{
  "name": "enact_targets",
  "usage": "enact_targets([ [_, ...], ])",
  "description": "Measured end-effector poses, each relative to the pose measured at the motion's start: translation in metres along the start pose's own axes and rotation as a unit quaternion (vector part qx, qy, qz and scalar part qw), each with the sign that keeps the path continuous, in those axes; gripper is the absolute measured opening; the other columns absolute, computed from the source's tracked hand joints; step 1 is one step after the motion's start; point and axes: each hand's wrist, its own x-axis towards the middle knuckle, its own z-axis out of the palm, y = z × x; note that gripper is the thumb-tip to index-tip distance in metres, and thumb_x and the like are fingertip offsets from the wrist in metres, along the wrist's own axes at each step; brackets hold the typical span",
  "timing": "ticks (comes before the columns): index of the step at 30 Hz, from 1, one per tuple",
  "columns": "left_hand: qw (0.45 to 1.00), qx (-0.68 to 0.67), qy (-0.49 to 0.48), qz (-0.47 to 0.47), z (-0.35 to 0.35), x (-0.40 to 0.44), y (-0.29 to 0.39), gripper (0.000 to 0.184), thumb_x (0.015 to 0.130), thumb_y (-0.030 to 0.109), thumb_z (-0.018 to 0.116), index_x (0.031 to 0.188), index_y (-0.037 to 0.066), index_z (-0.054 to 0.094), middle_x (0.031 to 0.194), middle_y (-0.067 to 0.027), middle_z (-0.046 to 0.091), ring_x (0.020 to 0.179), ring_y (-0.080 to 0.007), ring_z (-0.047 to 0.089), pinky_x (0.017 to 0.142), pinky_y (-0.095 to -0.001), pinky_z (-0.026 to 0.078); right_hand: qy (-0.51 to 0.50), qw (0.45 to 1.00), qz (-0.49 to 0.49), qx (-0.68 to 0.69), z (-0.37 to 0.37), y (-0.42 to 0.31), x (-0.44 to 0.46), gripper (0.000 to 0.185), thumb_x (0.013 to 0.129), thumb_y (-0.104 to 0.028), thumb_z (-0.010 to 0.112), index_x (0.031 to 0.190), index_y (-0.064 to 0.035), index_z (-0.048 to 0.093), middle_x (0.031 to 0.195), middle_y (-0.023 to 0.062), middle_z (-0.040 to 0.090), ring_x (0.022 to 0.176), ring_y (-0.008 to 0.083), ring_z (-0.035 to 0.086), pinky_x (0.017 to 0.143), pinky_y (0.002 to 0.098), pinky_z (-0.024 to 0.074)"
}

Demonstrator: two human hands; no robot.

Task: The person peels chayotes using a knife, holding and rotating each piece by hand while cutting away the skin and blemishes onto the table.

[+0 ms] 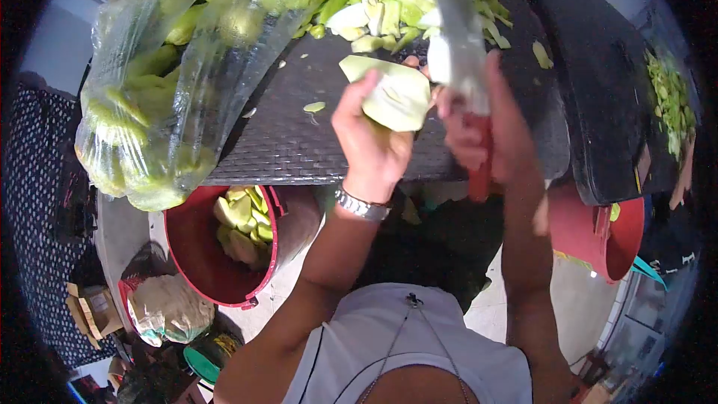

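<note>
My left hand [366,138], with a metal-band watch at its wrist, grips a pale green, cut piece of chayote [400,101], its flat face turned up. Close on the right, my right hand [479,135] is wrapped round the red handle of a large knife [465,45]. The broad blade is blurred and points away from me, with a pale slice [440,60] against its left side. Beyond both hands lies a heap of chopped green pieces [389,0] on the dark woven tabletop [292,135].
A clear plastic bag [179,105] full of whole chayotes rests at the table's left. Below it stands a red bucket [176,254] with cut pieces inside. Another red bucket [598,236] is at the right, under a black surface [591,90]. More chopped pieces [668,101] lie at far right.
</note>
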Motion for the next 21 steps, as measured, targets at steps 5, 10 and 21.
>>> enact_targets([
  [5, 0.994, -0.057, 0.021, -0.088, -0.008, 0.006, 0.031, 0.059, 0.097, 0.045, 0.059, 0.128, -0.003, 0.051, 0.125, -0.0277, 0.060, 0.119, -0.0512, 0.058, 0.104, -0.0704, 0.043, 0.217, 0.946, -0.101, -0.218, -0.028, -0.051, 0.064, 0.076, 0.097, -0.080, 0.036, 0.100, -0.0082, 0.062, 0.053, -0.0073, 0.037, 0.037, 0.0056, 0.033, 0.036, 0.0231, 0.0258],
  [10, 0.998, -0.025, -0.017, -0.052, -0.015, 0.008, 0.044, 0.064, 0.099, 0.059, 0.050, 0.124, 0.001, 0.057, 0.118, -0.0218, 0.064, 0.114, -0.0442, 0.063, 0.100, -0.0662, 0.047, 0.135, 0.884, -0.177, -0.410, 0.006, -0.010, 0.027, 0.054, 0.103, -0.059, 0.049, 0.102, -0.0064, 0.060, 0.057, -0.0035, 0.041, 0.045, 0.0119, 0.044, 0.046, 0.0286, 0.0340],
  [21, 0.985, -0.114, -0.132, -0.006, -0.023, 0.014, 0.031, 0.064, 0.100, 0.059, 0.046, 0.121, 0.000, 0.060, 0.114, -0.0224, 0.066, 0.111, -0.0459, 0.063, 0.101, -0.0649, 0.049, 0.154, 0.754, -0.191, -0.609, 0.055, 0.069, -0.036, 0.039, 0.098, -0.039, 0.064, 0.100, -0.0017, 0.052, 0.072, 0.0215, 0.064, 0.070, 0.0456, 0.068, 0.061, 0.0498, 0.0513],
])
